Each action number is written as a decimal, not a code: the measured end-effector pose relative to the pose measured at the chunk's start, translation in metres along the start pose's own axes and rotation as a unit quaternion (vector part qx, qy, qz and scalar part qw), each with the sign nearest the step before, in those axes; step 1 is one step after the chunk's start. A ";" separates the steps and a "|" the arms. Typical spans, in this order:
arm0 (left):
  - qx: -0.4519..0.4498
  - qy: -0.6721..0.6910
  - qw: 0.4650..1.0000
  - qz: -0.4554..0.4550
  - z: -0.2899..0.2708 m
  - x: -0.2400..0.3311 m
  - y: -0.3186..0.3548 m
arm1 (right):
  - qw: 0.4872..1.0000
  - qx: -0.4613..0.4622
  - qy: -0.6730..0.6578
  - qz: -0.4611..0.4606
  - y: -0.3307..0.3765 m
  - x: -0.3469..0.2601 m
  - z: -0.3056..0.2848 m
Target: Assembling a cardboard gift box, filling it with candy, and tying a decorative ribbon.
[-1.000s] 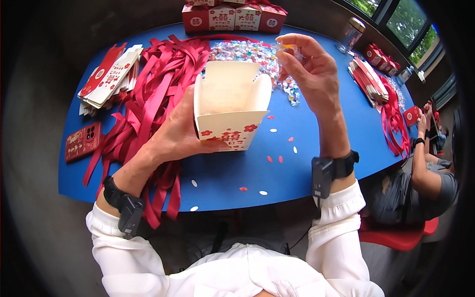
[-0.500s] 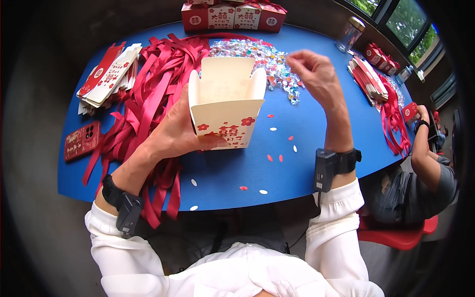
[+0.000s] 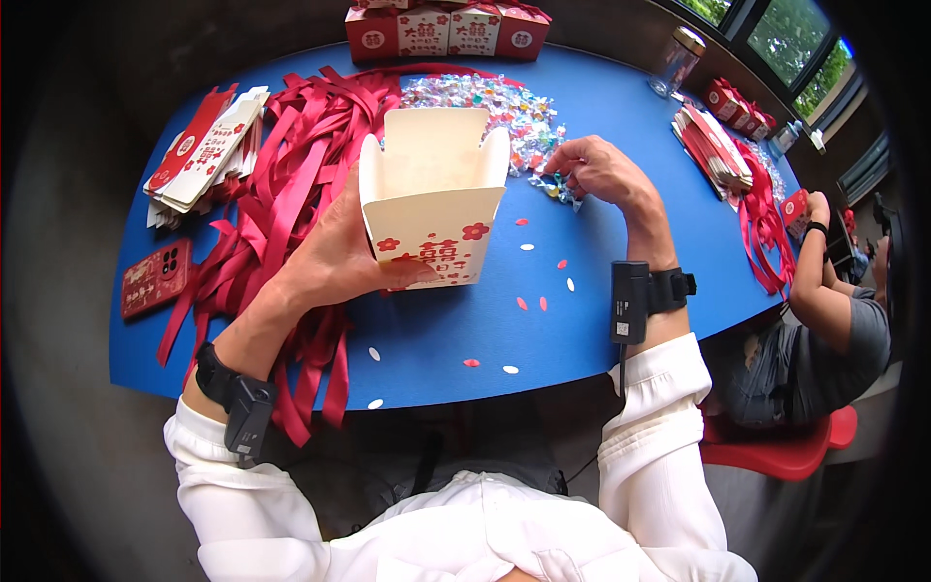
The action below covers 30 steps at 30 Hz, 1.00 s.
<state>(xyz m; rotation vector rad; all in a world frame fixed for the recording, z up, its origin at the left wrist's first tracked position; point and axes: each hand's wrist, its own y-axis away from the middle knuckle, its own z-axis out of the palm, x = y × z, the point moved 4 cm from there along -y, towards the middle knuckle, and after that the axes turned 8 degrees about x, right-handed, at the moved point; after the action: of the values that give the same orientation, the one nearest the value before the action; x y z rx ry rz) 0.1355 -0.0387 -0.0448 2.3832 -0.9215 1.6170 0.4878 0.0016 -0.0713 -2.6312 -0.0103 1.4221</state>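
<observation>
My left hand [image 3: 354,257] is closed round an open-topped white paper box [image 3: 441,233] with red print and red flowers. The box stands tilted toward me with its top flaps raised; the bottom inside is hidden. My right hand [image 3: 606,175] is at the near right edge of a pile of clear-wrapped candies [image 3: 485,102], its fingers curled down on several of them. How many it grips is hidden under the fingers. Left of the box lies a heap of dark red ribbons [image 3: 281,194], partly behind my left hand.
Flat folded boxes [image 3: 208,150] and a red phone [image 3: 158,279] lie at the left. Finished boxes [image 3: 422,34] stand at the back, near a lidded jar [image 3: 677,63]. Red and white paper bits dot the blue table [image 3: 621,388]. A person [image 3: 824,320] sits at the right.
My right hand has come down and slightly left from above the table to the candies, and its fingers now touch them. The left hand still holds the box in nearly the same place.
</observation>
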 end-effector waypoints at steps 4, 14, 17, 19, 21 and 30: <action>0.000 0.016 1.000 0.015 0.000 0.000 0.001 | 0.985 -0.047 0.162 0.023 -0.001 -0.035 0.004; -0.003 0.018 1.000 -0.006 -0.001 -0.001 0.000 | 0.966 -0.100 0.222 0.089 0.008 -0.049 0.004; -0.004 0.014 1.000 -0.002 0.000 -0.002 -0.001 | 0.975 -0.081 0.195 0.071 0.009 -0.033 0.002; -0.005 0.019 1.000 -0.007 0.001 -0.001 -0.002 | 0.980 -0.070 0.170 0.070 0.007 -0.028 0.000; -0.001 0.009 1.000 -0.011 -0.001 -0.001 0.000 | 0.965 -0.104 0.232 0.070 0.005 -0.041 0.008; -0.002 0.014 1.000 -0.011 0.001 0.001 0.000 | 0.963 -0.080 0.256 -0.011 0.018 -0.040 0.014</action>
<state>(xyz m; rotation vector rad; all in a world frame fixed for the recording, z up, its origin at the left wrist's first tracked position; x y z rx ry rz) 0.1364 -0.0392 -0.0441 2.3522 -0.8892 1.6355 0.4536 -0.0178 -0.0481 -3.0390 -0.0991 0.7210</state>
